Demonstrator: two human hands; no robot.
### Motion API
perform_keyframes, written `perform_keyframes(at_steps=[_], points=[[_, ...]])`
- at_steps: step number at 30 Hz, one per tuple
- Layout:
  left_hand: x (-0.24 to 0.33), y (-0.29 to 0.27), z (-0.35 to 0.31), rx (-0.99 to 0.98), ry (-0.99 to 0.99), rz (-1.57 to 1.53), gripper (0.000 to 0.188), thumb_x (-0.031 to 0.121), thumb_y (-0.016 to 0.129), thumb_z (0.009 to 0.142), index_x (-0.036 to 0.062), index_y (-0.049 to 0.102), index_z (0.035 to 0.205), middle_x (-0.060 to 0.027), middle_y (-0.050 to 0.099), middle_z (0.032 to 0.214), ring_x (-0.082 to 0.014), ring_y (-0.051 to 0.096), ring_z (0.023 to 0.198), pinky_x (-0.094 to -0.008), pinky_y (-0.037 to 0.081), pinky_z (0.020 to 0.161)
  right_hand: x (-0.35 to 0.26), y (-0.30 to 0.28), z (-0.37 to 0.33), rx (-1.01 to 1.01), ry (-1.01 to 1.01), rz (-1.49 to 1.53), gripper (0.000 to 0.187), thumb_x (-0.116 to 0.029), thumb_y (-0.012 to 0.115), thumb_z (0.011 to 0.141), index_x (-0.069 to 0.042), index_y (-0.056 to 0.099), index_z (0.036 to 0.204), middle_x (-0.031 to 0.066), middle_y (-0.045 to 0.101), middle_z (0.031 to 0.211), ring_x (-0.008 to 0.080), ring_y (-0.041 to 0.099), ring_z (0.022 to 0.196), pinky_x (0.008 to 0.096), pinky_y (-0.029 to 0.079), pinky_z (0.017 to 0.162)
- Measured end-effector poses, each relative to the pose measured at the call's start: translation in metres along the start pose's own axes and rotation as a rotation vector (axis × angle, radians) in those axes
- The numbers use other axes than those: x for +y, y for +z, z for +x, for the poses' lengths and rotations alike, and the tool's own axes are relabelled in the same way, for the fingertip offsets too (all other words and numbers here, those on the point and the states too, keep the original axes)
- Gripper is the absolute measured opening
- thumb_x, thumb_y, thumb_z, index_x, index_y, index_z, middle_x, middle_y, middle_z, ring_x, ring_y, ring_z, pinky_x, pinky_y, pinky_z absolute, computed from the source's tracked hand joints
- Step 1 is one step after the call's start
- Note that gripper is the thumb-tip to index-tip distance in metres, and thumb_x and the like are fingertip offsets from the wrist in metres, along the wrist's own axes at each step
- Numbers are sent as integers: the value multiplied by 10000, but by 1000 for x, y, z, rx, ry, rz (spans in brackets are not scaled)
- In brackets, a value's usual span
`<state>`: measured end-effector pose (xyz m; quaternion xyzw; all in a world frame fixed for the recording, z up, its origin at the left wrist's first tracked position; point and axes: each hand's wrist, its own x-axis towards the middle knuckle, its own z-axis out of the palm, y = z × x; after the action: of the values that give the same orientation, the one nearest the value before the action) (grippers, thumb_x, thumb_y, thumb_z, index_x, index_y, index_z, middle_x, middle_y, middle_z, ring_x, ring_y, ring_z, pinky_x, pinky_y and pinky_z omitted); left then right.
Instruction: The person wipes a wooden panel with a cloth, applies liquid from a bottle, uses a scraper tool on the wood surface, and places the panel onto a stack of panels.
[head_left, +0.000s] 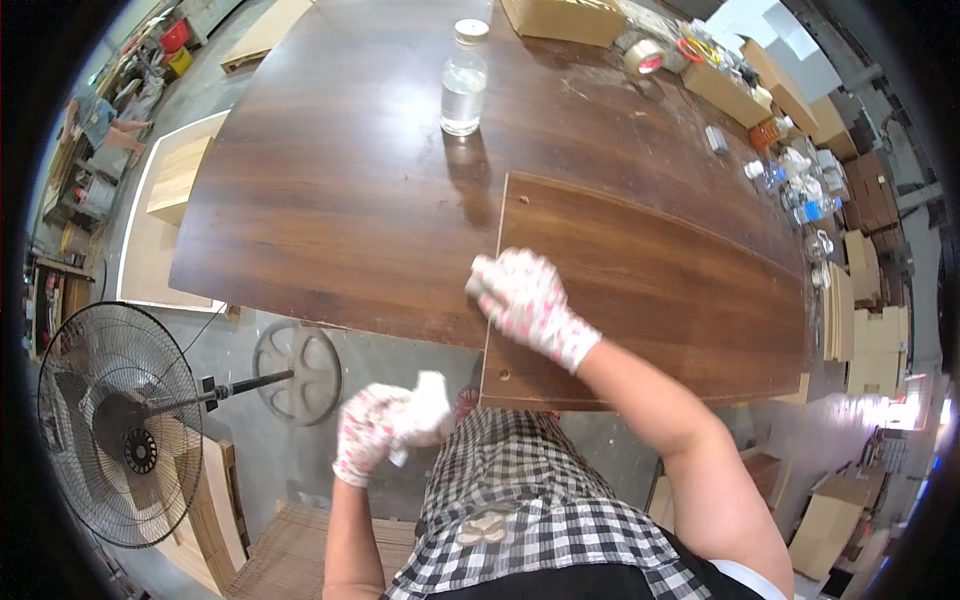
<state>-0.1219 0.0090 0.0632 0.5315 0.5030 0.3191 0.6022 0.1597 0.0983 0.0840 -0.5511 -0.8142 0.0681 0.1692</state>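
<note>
A dark brown wooden panel [640, 290] lies on the large brown table, its near edge reaching past the table's edge. It has small round holes near its left corners. My right hand [522, 300], in a white glove with pink spots, is closed at the panel's left edge. Whatever is in its fingers is blurred and mostly hidden. Off the table, my left hand [368, 430] wears a matching glove and grips a crumpled white cloth [425, 408]. Beyond the panel stands a clear bottle [464, 85] of colourless liquid with a white cap.
The brown table [330, 200] spreads ahead of me. A standing fan [125, 425] is at my left. Along the right side are a tape roll [644, 57], plastic bottles [815, 208] and cardboard boxes [725, 95]. Another box [565, 20] sits at the far edge.
</note>
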Motion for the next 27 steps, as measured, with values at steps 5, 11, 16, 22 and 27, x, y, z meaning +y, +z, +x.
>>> perform_keyframes(at_steps=[5,11,16,22,27], points=[[14,-18,30,329,174,-255,364,191,621,786,-58,580,1048,-96,622,969,-149,593,867,-275,473,793,-74,12,-99,-103,-28,199,434,-239,626,748,-97,541,1149,85,544,855,256,529,746,402,423,626],[32,27,58,291,273,-307,289,145,577,806,-42,589,1025,-61,619,931,-119,577,813,-249,465,724,-65,6,-146,-26,156,109,430,-231,558,760,-107,534,1171,63,525,836,221,532,784,374,415,665],[41,64,76,97,228,-366,272,157,573,816,-24,597,1017,-41,619,908,-101,570,804,-227,451,699,-7,-33,-236,123,483,-219,389,-269,563,760,-110,535,1113,46,562,691,227,590,635,370,462,554],[60,157,92,-174,292,-381,233,99,551,821,-37,591,1006,-65,613,947,-132,567,865,-267,450,787,65,-61,-356,491,1084,-569,435,-275,590,777,-96,529,1168,130,550,942,307,516,893,423,430,786],[74,253,88,-407,320,-245,169,73,509,840,-45,588,930,-78,610,939,-153,563,881,-291,446,813,54,-48,-344,331,987,-309,500,-363,547,829,-151,468,1275,93,539,1057,266,502,974,403,403,863]])
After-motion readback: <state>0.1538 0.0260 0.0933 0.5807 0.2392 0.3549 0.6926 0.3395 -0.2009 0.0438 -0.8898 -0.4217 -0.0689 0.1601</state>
